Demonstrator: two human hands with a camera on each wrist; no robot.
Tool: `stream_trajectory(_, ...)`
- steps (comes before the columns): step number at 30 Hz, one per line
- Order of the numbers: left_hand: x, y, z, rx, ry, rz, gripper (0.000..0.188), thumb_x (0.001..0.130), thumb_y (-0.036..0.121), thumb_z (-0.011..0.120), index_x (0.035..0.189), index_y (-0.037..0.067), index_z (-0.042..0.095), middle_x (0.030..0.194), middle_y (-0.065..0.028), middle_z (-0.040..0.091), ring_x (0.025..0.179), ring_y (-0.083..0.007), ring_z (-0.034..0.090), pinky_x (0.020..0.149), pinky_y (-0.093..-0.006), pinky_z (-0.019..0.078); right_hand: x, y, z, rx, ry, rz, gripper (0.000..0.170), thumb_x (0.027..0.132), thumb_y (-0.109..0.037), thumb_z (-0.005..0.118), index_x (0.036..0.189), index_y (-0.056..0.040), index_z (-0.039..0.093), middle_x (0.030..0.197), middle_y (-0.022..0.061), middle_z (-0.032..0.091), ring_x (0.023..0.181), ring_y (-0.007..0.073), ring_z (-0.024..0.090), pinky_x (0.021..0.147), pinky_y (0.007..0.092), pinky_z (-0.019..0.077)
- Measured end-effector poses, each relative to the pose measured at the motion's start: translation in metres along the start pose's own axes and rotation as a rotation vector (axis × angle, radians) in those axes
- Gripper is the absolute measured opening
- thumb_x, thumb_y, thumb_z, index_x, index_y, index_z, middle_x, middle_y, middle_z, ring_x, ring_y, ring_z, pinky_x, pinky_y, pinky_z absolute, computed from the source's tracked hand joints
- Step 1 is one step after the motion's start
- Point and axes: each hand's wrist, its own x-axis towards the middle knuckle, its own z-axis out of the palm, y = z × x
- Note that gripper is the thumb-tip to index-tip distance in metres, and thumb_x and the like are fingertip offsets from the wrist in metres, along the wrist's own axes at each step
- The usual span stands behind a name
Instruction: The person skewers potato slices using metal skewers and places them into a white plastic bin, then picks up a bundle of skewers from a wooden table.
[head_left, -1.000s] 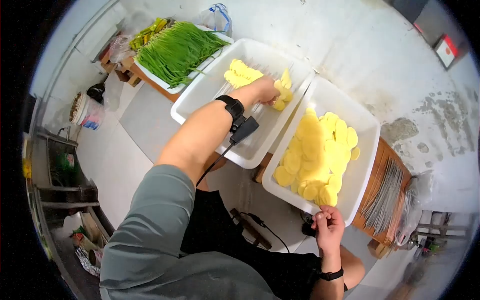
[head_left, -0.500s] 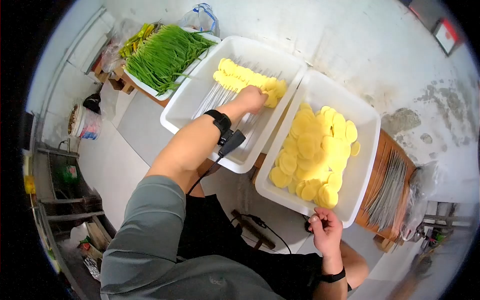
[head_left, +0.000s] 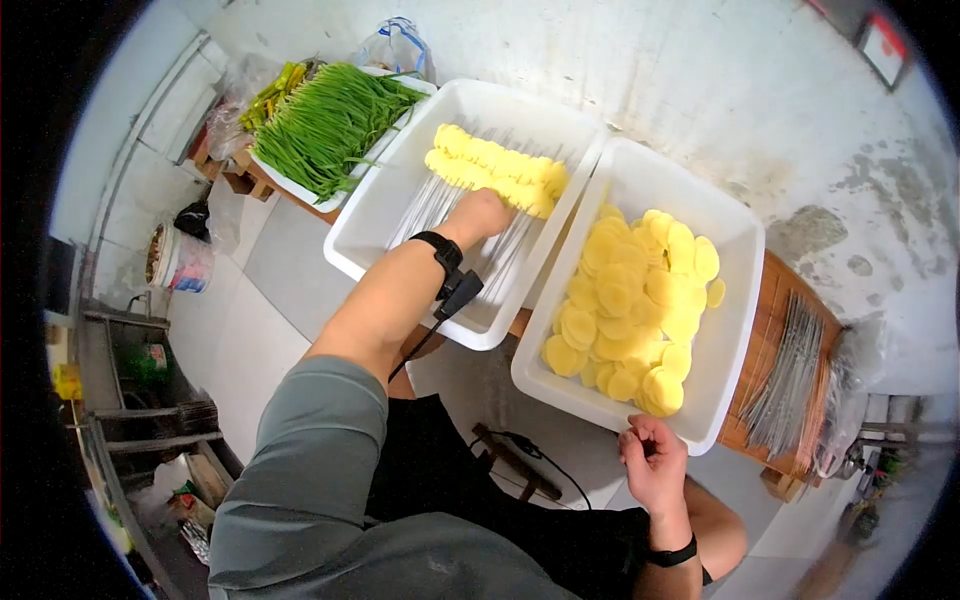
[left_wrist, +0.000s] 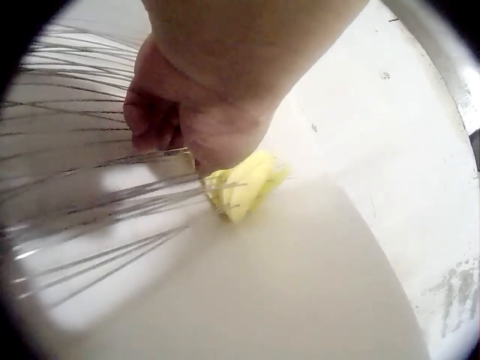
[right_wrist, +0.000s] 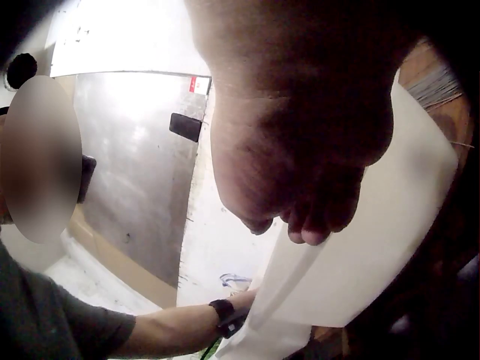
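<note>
My left hand is in the left white tub, just below rows of thin yellow potato slices threaded on metal skewers. In the left wrist view its fingers curl around a thin skewer, with more skewers fanned beside it and folded slices by the thumb. My right hand, fingers loosely curled, hovers at the near rim of the right white tub. That tub holds a heap of loose potato slices. Nothing shows in the right hand in either view.
A tray of long green stalks stands at the back left, beside some yellow-green vegetables. Bare skewers lie on the wooden board at the right. A bucket stands on the floor at left. The wall runs close behind the tubs.
My left hand has lowered the bunch of slices into line with the rows, then drawn back toward me along the skewers. The right hand has stayed near the tub rim, its fingers slightly looser.
</note>
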Motion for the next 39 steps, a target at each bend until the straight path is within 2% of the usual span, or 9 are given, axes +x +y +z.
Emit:
stream_trajectory(9,0.007,-0.012,0.004,-0.011,-0.004,-0.098,0.032,0.079,0.023,0.056,0.095,-0.002,0.068,0.102,-0.0241,0.065,0.098,-0.0375,0.062,0.086,-0.0416,0.0494,0.001,-0.009,0.0,0.011,-0.024,-0.001,0.017,0.081,-0.006,0.066,0.096,0.0017,0.063,0.074,0.0093,0.064,0.068,0.0151,0.062,0.067,0.027,0.0503)
stream_trajectory(12,0.018,-0.023,0.015,0.005,0.011,-0.01,0.029,0.078,0.02,0.056,0.092,-0.002,0.069,0.101,-0.0247,0.065,0.097,-0.0377,0.062,0.086,-0.0416,0.0495,0.001,-0.007,0.001,0.015,-0.022,-0.003,0.016,0.082,-0.006,0.066,0.096,0.0019,0.063,0.073,0.009,0.064,0.068,0.0147,0.062,0.067,0.0266,0.0501)
stream_trajectory(14,0.025,-0.033,0.027,-0.009,0.112,0.105,0.033,0.075,0.029,0.06,0.082,-0.003,0.067,0.085,-0.0263,0.065,0.084,-0.0413,0.063,0.078,-0.0461,0.0501,0.002,-0.008,0.001,0.014,-0.022,0.004,0.017,0.082,-0.006,0.066,0.096,0.0019,0.063,0.074,0.0089,0.064,0.068,0.0145,0.062,0.068,0.0265,0.05)
stream_trajectory(15,0.023,-0.03,0.024,-0.01,0.111,0.105,0.033,0.075,0.029,0.06,0.082,-0.003,0.067,0.085,-0.0263,0.065,0.084,-0.0413,0.063,0.078,-0.0461,0.0501,0.002,-0.009,0.0,0.014,-0.021,0.011,0.017,0.082,-0.006,0.066,0.096,0.002,0.063,0.074,0.0088,0.064,0.069,0.0143,0.061,0.068,0.0264,0.0499)
stream_trajectory(23,0.017,-0.018,0.021,-0.018,0.162,-0.044,0.03,0.074,0.025,0.059,0.081,-0.003,0.067,0.084,-0.0256,0.065,0.081,-0.0392,0.064,0.076,-0.0454,0.0515,0.002,-0.007,0.0,0.014,-0.036,-0.001,0.017,0.082,-0.006,0.065,0.097,0.0023,0.063,0.075,0.0089,0.064,0.07,0.0144,0.061,0.069,0.0266,0.0497)
stream_trajectory(29,0.016,-0.02,0.017,-0.02,0.166,-0.016,0.032,0.076,0.027,0.059,0.078,-0.004,0.067,0.082,-0.0264,0.065,0.079,-0.0403,0.064,0.075,-0.0451,0.0515,0.002,-0.006,0.0,0.001,-0.03,0.007,0.018,0.082,-0.006,0.066,0.097,0.0024,0.063,0.075,0.0093,0.064,0.07,0.0145,0.062,0.068,0.0267,0.0499)
stream_trajectory(30,0.015,-0.019,0.013,-0.019,0.165,-0.015,0.032,0.076,0.027,0.059,0.078,-0.004,0.067,0.082,-0.0264,0.065,0.079,-0.0403,0.064,0.075,-0.0451,0.0515,0.002,-0.006,-0.001,-0.013,-0.032,0.01,0.018,0.082,-0.007,0.066,0.097,0.0025,0.063,0.075,0.0096,0.065,0.07,0.0145,0.062,0.068,0.0267,0.0499)
stream_trajectory(32,0.014,-0.016,0.004,0.021,0.01,-0.106,0.033,0.079,0.027,0.059,0.093,-0.001,0.069,0.101,-0.0217,0.066,0.097,-0.0352,0.063,0.084,-0.0413,0.0504,0.002,-0.008,-0.001,-0.019,-0.032,0.015,0.018,0.082,-0.007,0.066,0.097,0.0024,0.063,0.075,0.0097,0.065,0.07,0.0146,0.062,0.068,0.0267,0.05)
stream_trajectory(39,0.007,-0.015,-0.009,0.037,0.019,-0.102,0.034,0.078,0.028,0.059,0.091,-0.002,0.069,0.099,-0.0226,0.066,0.095,-0.0355,0.063,0.084,-0.0406,0.0503,0.002,-0.007,-0.002,-0.051,-0.034,-0.003,0.018,0.082,-0.008,0.066,0.096,0.0019,0.063,0.074,0.0104,0.065,0.068,0.0155,0.063,0.067,0.0271,0.0503)
